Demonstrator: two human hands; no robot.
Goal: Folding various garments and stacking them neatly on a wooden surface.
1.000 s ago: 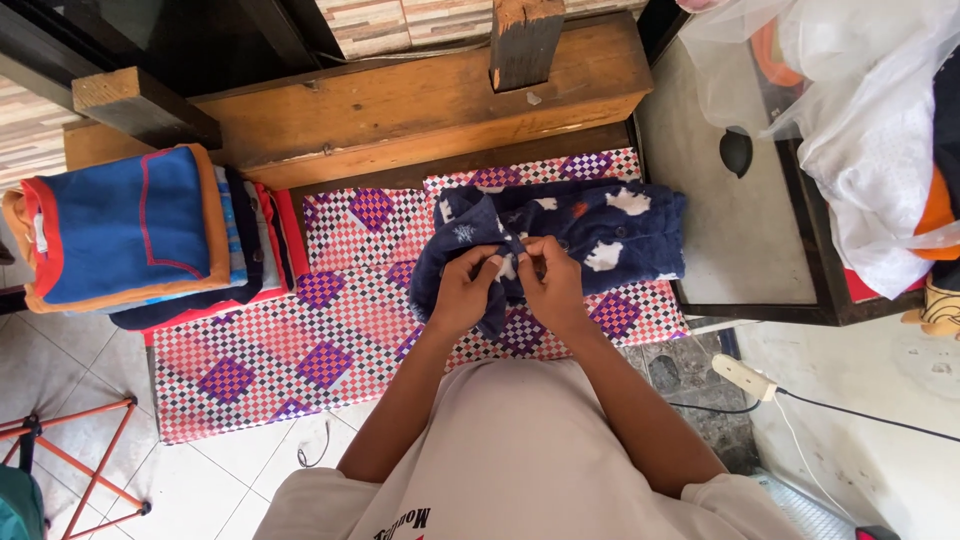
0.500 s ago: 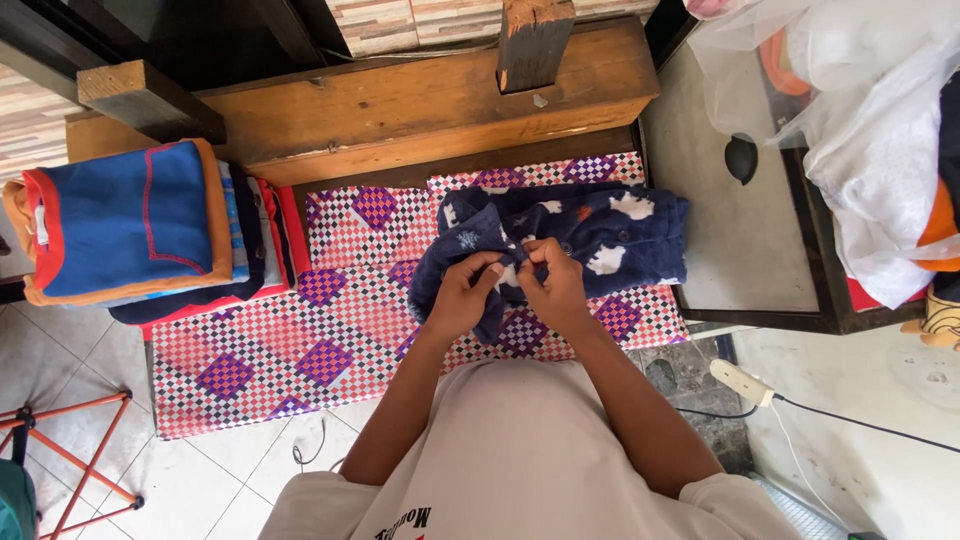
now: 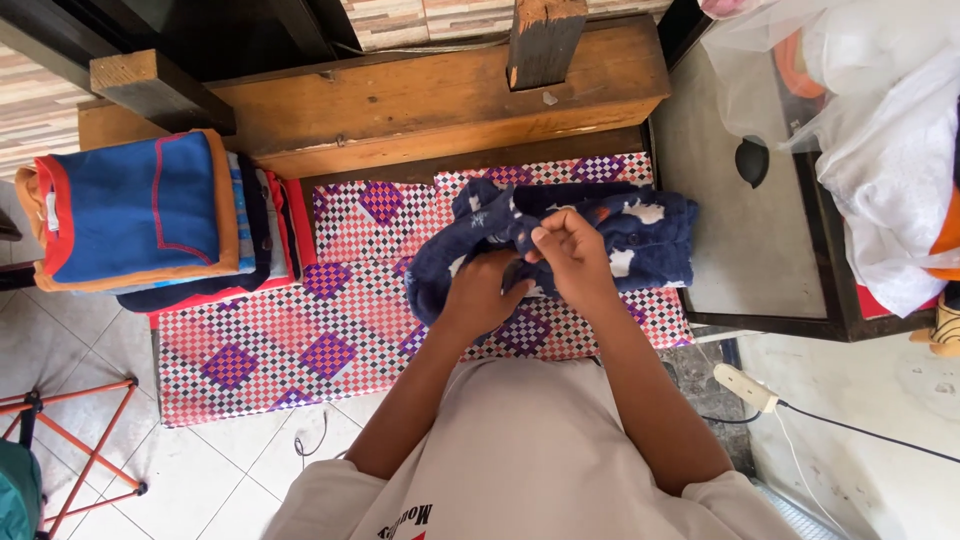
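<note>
A dark blue garment with white shapes point(image 3: 640, 225) lies bunched on a red, white and purple checked cloth point(image 3: 300, 340) that covers a low surface. My left hand point(image 3: 482, 295) is pressed into the garment's near fold, fingers curled in the fabric. My right hand point(image 3: 568, 245) pinches a raised bit of the same garment between thumb and fingers, just above the left hand. Both hands meet at the middle of the garment.
A stack of folded clothes, topped by a blue piece with orange trim point(image 3: 140, 210), sits at the left end of the cloth. A wooden beam point(image 3: 420, 95) runs behind. White plastic bags point(image 3: 880, 150) lie on a dark-framed table point(image 3: 750, 250) at right. A white power strip point(image 3: 745, 387) and an orange rack point(image 3: 70, 450) stand on the floor.
My right hand has lifted a pinch of the garment slightly upward and right, while my left hand has slid lower into the fold. The garment's bunching shifted a little.
</note>
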